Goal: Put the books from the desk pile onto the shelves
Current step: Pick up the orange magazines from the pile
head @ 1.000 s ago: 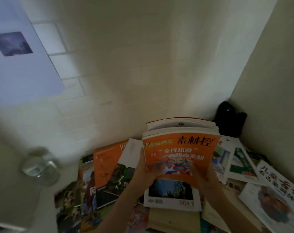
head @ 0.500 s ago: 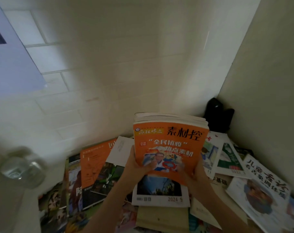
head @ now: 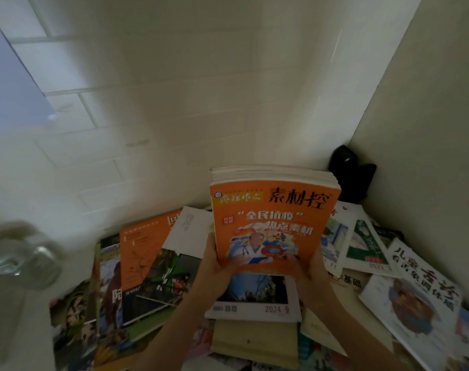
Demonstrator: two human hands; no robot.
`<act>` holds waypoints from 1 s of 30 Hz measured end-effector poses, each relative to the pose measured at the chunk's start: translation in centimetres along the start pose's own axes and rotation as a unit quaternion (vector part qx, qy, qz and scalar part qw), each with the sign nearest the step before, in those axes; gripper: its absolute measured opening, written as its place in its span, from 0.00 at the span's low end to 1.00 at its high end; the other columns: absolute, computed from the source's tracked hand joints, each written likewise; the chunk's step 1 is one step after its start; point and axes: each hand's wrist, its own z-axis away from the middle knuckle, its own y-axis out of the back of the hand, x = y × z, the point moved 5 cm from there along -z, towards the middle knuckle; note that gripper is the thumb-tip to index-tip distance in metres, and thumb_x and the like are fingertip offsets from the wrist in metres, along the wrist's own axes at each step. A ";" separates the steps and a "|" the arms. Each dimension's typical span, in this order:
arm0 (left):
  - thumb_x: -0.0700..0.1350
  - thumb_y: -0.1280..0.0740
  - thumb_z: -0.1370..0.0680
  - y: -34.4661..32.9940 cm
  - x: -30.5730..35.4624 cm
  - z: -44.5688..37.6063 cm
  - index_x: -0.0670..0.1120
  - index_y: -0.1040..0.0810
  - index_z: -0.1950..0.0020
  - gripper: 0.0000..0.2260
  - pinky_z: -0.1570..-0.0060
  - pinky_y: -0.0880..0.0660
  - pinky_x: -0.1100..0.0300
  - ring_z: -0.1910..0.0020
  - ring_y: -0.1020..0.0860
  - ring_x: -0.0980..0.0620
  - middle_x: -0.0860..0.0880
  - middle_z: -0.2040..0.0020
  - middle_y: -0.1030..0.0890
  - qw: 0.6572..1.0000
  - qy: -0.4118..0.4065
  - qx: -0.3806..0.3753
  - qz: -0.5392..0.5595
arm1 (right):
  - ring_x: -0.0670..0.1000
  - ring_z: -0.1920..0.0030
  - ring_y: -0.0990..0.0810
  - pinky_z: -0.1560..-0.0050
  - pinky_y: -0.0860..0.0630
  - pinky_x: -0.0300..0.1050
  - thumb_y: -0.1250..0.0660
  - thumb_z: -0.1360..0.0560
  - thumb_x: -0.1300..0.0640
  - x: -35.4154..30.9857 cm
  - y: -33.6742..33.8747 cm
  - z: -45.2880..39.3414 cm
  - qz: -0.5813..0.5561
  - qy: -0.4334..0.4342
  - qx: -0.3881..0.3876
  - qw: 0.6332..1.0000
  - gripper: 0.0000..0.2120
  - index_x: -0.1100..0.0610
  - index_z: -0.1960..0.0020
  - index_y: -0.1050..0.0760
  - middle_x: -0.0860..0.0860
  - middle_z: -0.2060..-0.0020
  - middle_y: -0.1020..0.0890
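I hold a stack of books (head: 270, 210) upright above the desk pile, an orange cover with black Chinese title facing me. My left hand (head: 214, 266) grips its lower left edge, thumb on the cover. My right hand (head: 308, 266) grips the lower right edge. Under the stack lies a white magazine marked 2024 9 (head: 254, 303) on top of a beige book (head: 254, 341). Loose books and magazines spread over the desk on both sides. No shelf is in view.
A tiled white wall rises behind the desk and a plain wall closes the right side. A black object (head: 351, 172) sits in the corner. A blurred glass jar (head: 19, 261) stands at the left. An orange book (head: 145, 253) lies left of my hands.
The stack has stayed in both hands while my view has drifted left and down a little; the stack stands slightly more upright than a second ago.
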 end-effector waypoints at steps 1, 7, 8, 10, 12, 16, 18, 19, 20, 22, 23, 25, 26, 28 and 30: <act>0.27 0.37 0.24 0.0 0.3 0.2 0.55 0.35 0.38 0.26 0.57 0.20 0.64 0.49 0.19 0.63 0.53 0.41 0.23 1.000 -0.005 0.017 -0.007 | 0.44 0.45 0.19 0.45 0.20 0.45 0.41 0.19 0.65 -0.3 0.1 0.1 -0.003 -0.007 0.010 1.000 0.26 0.55 0.25 0.45 0.50 0.41 0.22; 0.37 0.29 0.25 3.9 6.8 3.4 0.55 0.29 0.38 0.20 0.54 0.18 0.52 0.51 0.18 0.54 0.49 0.46 0.19 0.979 -0.106 0.131 -0.114 | 0.36 0.51 0.19 0.60 0.22 0.30 0.38 0.21 0.64 -8.1 -1.9 0.1 -0.022 0.040 -0.023 0.999 0.22 0.47 0.32 0.39 0.42 0.45 0.23; 0.38 0.30 0.25 4.9 8.8 4.6 0.54 0.29 0.35 0.22 0.55 0.18 0.54 0.48 0.18 0.54 0.52 0.44 0.19 0.972 -0.129 0.155 -0.117 | 0.38 0.49 0.19 0.59 0.22 0.31 0.37 0.21 0.62 -9.9 -2.8 0.1 -0.022 0.058 -0.039 0.997 0.22 0.45 0.33 0.38 0.42 0.44 0.22; 0.39 0.31 0.24 7.4 12.9 7.9 0.53 0.32 0.29 0.25 0.56 0.18 0.53 0.45 0.18 0.52 0.54 0.41 0.19 0.956 -0.174 0.209 -0.109 | 0.43 0.46 0.18 0.56 0.20 0.36 0.36 0.21 0.60 -13.9 -5.3 0.6 -0.021 0.105 -0.074 0.991 0.22 0.44 0.32 0.38 0.43 0.43 0.21; 0.39 0.32 0.23 10.0 17.2 12.0 0.53 0.33 0.27 0.26 0.54 0.18 0.48 0.43 0.18 0.49 0.52 0.39 0.19 0.933 -0.216 0.269 -0.108 | 0.45 0.44 0.18 0.52 0.19 0.40 0.35 0.22 0.60 -18.2 -8.6 1.6 -0.020 0.156 -0.114 0.981 0.23 0.49 0.29 0.37 0.43 0.43 0.20; 0.39 0.31 0.25 15.4 25.4 22.0 0.51 0.29 0.29 0.24 0.55 0.18 0.56 0.45 0.18 0.54 0.53 0.41 0.18 0.862 -0.294 0.384 -0.153 | 0.44 0.46 0.18 0.54 0.20 0.37 0.35 0.23 0.58 -27.9 -16.7 5.6 -0.054 0.237 -0.214 0.946 0.19 0.42 0.37 0.33 0.33 0.48 0.19; 0.38 0.30 0.26 17.7 28.9 26.9 0.52 0.27 0.31 0.24 0.55 0.19 0.63 0.46 0.18 0.56 0.55 0.43 0.17 0.822 -0.322 0.439 -0.167 | 0.36 0.48 0.19 0.56 0.23 0.29 0.33 0.25 0.55 -32.9 -20.3 8.3 -0.065 0.284 -0.254 0.922 0.21 0.37 0.38 0.35 0.27 0.50 0.21; 0.37 0.29 0.27 18.7 30.6 29.3 0.52 0.26 0.33 0.24 0.57 0.21 0.68 0.48 0.18 0.59 0.59 0.45 0.17 0.799 -0.336 0.470 -0.169 | 0.34 0.49 0.20 0.57 0.24 0.28 0.32 0.26 0.53 -35.2 -21.9 9.6 -0.074 0.305 -0.271 0.910 0.22 0.37 0.38 0.35 0.25 0.50 0.22; 0.36 0.29 0.28 19.7 32.2 31.6 0.53 0.26 0.35 0.24 0.60 0.23 0.72 0.51 0.18 0.63 0.63 0.49 0.17 0.776 -0.349 0.500 -0.164 | 0.33 0.49 0.20 0.57 0.24 0.28 0.32 0.28 0.52 -37.3 -23.5 10.8 -0.085 0.319 -0.289 0.899 0.22 0.37 0.38 0.34 0.24 0.49 0.22; 0.34 0.27 0.29 21.4 35.6 35.9 0.53 0.26 0.36 0.26 0.63 0.25 0.75 0.55 0.18 0.67 0.67 0.54 0.17 0.738 -0.368 0.542 -0.162 | 0.35 0.48 0.19 0.58 0.22 0.30 0.31 0.30 0.49 -41.4 -26.5 12.9 -0.114 0.335 -0.324 0.877 0.23 0.37 0.38 0.32 0.27 0.48 0.21; 0.36 0.27 0.30 22.2 37.1 37.7 0.53 0.25 0.35 0.26 0.62 0.25 0.75 0.55 0.18 0.67 0.67 0.53 0.17 0.719 -0.377 0.556 -0.178 | 0.36 0.48 0.19 0.58 0.22 0.31 0.30 0.31 0.48 -43.4 -27.9 13.7 -0.128 0.345 -0.338 0.866 0.23 0.38 0.38 0.31 0.29 0.48 0.21; 0.41 0.26 0.31 24.1 40.3 40.7 0.55 0.25 0.35 0.26 0.58 0.24 0.73 0.52 0.18 0.65 0.66 0.50 0.17 0.680 -0.393 0.584 -0.207 | 0.36 0.48 0.19 0.59 0.22 0.30 0.30 0.31 0.49 -47.4 -30.5 15.7 -0.148 0.369 -0.364 0.842 0.22 0.39 0.39 0.30 0.30 0.48 0.20; 0.43 0.26 0.32 25.1 41.9 42.0 0.56 0.25 0.35 0.26 0.58 0.23 0.72 0.50 0.18 0.64 0.65 0.49 0.17 0.661 -0.401 0.596 -0.216 | 0.35 0.48 0.19 0.59 0.23 0.29 0.30 0.30 0.51 -49.6 -31.6 16.6 -0.152 0.389 -0.372 0.829 0.22 0.40 0.38 0.30 0.30 0.47 0.20; 0.45 0.27 0.32 27.5 45.0 43.7 0.56 0.25 0.35 0.26 0.56 0.21 0.69 0.50 0.18 0.61 0.63 0.48 0.17 0.639 -0.409 0.609 -0.231 | 0.36 0.47 0.19 0.57 0.23 0.29 0.29 0.27 0.57 -53.5 -33.8 17.4 -0.153 0.428 -0.364 0.813 0.23 0.45 0.36 0.29 0.33 0.46 0.20; 0.45 0.27 0.29 29.6 48.2 44.4 0.55 0.26 0.33 0.25 0.52 0.18 0.57 0.49 0.17 0.57 0.58 0.47 0.16 0.637 -0.411 0.603 -0.248 | 0.37 0.48 0.19 0.54 0.21 0.32 0.28 0.27 0.61 -57.4 -36.0 17.2 -0.146 0.460 -0.345 0.805 0.23 0.47 0.35 0.29 0.35 0.47 0.19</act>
